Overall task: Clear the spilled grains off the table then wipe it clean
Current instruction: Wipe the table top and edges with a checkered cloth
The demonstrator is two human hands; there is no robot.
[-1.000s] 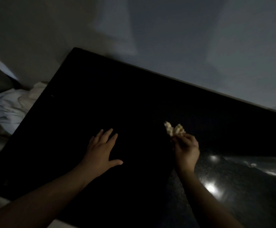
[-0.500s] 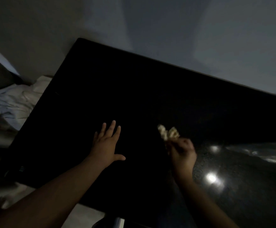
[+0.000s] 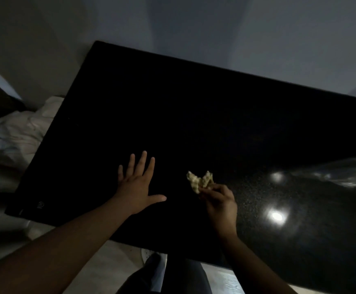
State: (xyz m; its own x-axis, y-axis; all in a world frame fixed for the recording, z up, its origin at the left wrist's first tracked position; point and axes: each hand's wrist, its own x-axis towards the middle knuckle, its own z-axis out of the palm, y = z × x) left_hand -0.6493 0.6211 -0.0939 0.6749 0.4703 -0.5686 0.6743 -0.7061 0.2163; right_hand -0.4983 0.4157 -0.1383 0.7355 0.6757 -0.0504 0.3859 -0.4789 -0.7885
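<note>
Two hands over the black glossy speckled stone surface [image 3: 194, 124]. Left hand [image 3: 137, 183] lies flat, palm down, fingers spread, thumb out, empty, near the front edge left of centre. Right hand [image 3: 219, 200] is pinched closed on a crumpled pale beige cloth wad [image 3: 200, 180]; the wad sticks out past the fingertips, just beside the left hand, contact with the surface unclear. Spilled grains: can't make any out, frame too dark. Light glare near the right end. White rumpled bedding [image 3: 14, 132] off the left edge. Dark trouser leg [image 3: 162, 276] below the front edge.
</note>
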